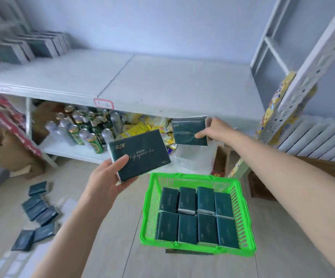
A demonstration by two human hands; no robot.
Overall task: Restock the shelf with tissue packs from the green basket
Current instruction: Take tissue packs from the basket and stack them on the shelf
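Left hand (107, 176) grips 1 dark green plastic-wrapped tissue pack (139, 155), thumb on its printed face, fingers underneath, held up above the floor just left of the bright green plastic mesh basket (243, 223). Right hand (215, 129) pinches a 2nd dark green tissue pack (189, 131) by its right edge, raised in front of the white metal shelf (162, 85), at the level of its front lip.

Basket sits on the pale wood-look floor (106, 237), holding 8 dark green packs (197, 216) in 2 rows of 4. A row of dark green packs stands at the shelf's back left corner (32, 47), blurred. Loose dark green packs lie scattered on the floor at left (37, 213). Lower shelf level holds green and gold drink cans (84, 127) and yellow snack bags (142, 127). White ribbed radiator (319, 137) at right.
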